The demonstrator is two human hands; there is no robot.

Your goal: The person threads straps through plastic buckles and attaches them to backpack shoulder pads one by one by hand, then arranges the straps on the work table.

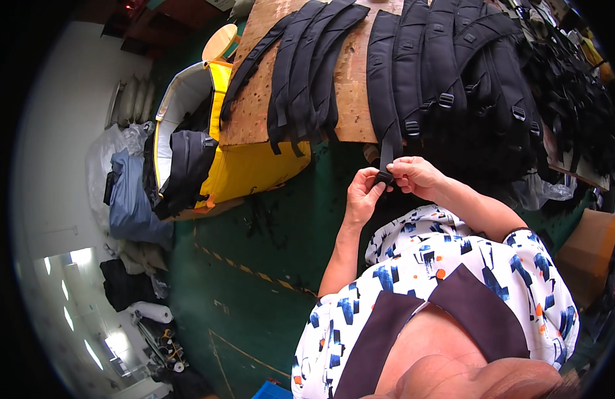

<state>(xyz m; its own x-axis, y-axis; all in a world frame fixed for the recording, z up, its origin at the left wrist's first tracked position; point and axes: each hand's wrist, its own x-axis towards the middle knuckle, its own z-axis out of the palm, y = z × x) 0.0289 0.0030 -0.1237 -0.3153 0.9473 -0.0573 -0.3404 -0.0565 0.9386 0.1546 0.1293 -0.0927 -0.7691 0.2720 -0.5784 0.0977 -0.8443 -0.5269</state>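
Observation:
A black padded shoulder strap (384, 86) lies over the near edge of the wooden table, its webbing end hanging down toward me. At that end sits a small black buckle (384, 177). My left hand (364, 194) pinches the buckle between thumb and fingers. From the other side my right hand (417, 177) closes its fingertips on the webbing (389, 151) just above the buckle. Whether the webbing runs through the buckle is hidden by my fingers. More black straps with buckles (447, 100) lie side by side to the right of this one.
The wooden table (353, 73) also bears several black straps (307, 60) on its left part. A yellow bin with a pale lining (254, 169) stands left, a black strap piece (188, 159) over its rim. A cardboard box (586, 253) is at the right.

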